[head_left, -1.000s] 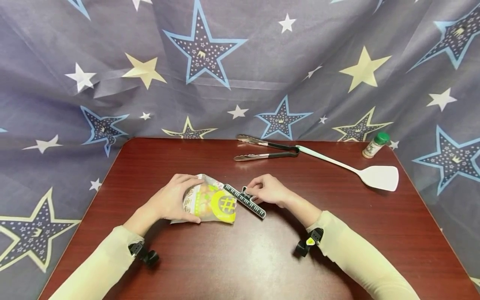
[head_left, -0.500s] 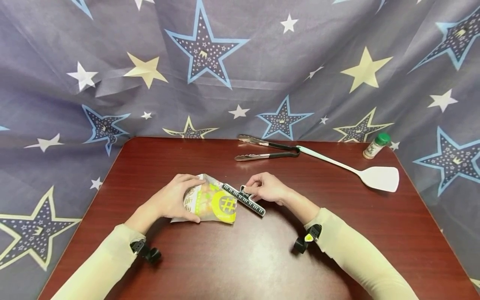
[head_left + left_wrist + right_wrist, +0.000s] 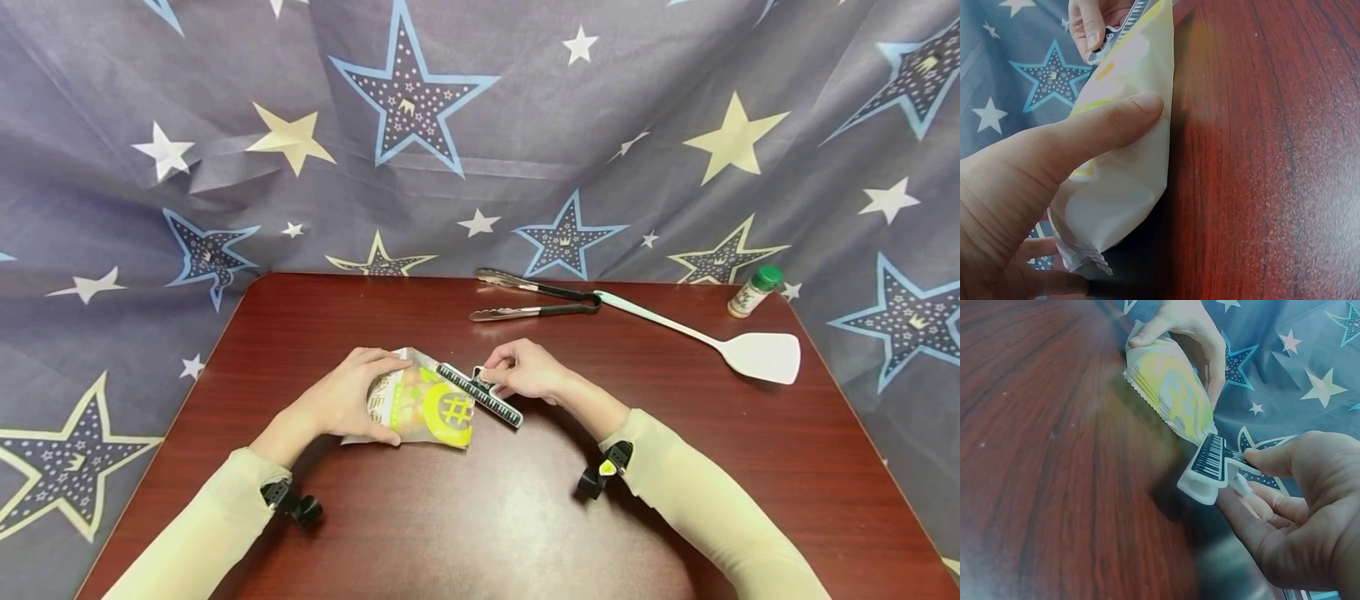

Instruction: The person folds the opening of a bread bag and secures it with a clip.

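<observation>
A yellow and white food bag (image 3: 426,408) lies on the table, its printed face up. My left hand (image 3: 339,402) grips its left end; in the left wrist view the thumb lies across the bag (image 3: 1124,187). A bag clip (image 3: 480,397) with a piano-key pattern is pinched by its handles in my right hand (image 3: 528,372). The clip slants along the bag's right edge and overlaps its upper right part in the head view. In the right wrist view the clip (image 3: 1209,459) reaches the bag's corner; whether its jaws enclose the bag edge I cannot tell.
Behind the hands lie metal tongs (image 3: 558,310) with black handles, spread apart. A white spatula (image 3: 761,357) extends to the right from them. A green-capped seasoning jar (image 3: 754,293) stands at the back right. A star-printed curtain (image 3: 480,167) hangs behind the reddish table (image 3: 420,525).
My right hand has moved the clip slightly left and away from me, so it overlaps more of the bag's edge. The left hand and the bag have stayed nearly still.
</observation>
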Available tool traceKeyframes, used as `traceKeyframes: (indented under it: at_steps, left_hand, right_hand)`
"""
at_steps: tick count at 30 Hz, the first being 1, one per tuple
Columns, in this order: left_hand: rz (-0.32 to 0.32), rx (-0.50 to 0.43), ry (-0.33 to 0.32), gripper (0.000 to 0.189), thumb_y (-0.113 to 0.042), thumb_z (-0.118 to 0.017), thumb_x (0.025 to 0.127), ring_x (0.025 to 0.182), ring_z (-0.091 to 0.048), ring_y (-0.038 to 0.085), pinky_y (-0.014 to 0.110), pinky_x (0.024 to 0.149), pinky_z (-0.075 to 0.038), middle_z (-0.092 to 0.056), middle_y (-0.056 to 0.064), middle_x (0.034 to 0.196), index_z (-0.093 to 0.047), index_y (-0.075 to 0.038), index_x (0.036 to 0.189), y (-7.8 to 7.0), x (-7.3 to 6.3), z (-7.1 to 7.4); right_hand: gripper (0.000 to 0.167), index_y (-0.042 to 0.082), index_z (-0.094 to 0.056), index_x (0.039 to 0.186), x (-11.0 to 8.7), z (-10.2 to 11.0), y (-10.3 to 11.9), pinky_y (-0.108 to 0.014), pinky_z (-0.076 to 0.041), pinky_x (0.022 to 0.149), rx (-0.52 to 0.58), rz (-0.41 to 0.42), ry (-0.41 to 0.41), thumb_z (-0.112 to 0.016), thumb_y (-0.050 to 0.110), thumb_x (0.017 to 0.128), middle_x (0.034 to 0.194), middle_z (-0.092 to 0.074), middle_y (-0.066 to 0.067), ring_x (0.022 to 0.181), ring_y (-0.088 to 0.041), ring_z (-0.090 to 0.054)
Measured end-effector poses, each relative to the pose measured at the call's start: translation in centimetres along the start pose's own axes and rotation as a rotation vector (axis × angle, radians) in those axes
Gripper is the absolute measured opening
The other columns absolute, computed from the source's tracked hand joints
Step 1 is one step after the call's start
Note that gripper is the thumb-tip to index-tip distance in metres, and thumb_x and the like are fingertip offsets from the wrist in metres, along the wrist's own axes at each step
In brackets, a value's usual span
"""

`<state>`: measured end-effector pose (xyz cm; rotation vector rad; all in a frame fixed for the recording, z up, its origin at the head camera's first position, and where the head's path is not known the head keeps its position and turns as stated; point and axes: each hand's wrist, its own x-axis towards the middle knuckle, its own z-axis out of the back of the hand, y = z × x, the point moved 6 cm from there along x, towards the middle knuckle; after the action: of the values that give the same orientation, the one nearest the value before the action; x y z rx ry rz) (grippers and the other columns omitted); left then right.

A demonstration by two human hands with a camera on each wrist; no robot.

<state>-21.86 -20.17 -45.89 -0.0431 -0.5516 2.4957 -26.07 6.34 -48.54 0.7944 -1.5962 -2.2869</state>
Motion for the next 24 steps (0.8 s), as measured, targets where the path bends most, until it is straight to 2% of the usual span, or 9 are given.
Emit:
traceKeyframes:
  at_steps: [15, 24]
  left_hand:
    - [-0.009, 0.003, 0.0, 0.111, -0.055, -0.102, 0.052, 0.132, -0.055, 0.039, 0.057, 0.107, -0.051, -0.067, 0.016, 0.138, -0.063, -0.01, 0.145, -0.1, 0.2, 0.0]
    - [0.018, 0.001, 0.021, 0.108, -0.055, -0.102, 0.053, 0.126, -0.055, 0.035, 0.054, 0.099, -0.054, -0.062, 0.012, 0.133, -0.064, -0.014, 0.145, -0.1, 0.0, 0.1]
  right_hand:
    - [0.015, -0.006, -0.073, 0.104, 1.5, -0.3, 0.2, -0.035, -0.066, 0.074, 0.031, 0.006, 0.009, -0.073, 0.008, 0.099, 0.082, -0.072, -0.005, 0.069, -0.014, -0.073]
    - [0.017, -0.009, -0.072, 0.106, 2.3, -0.8, 0.4, -0.035, -0.066, 0.074, 0.063, 0.013, 0.015, -0.073, 0.006, 0.099, 0.083, -0.071, -0.004, 0.067, -0.013, -0.072]
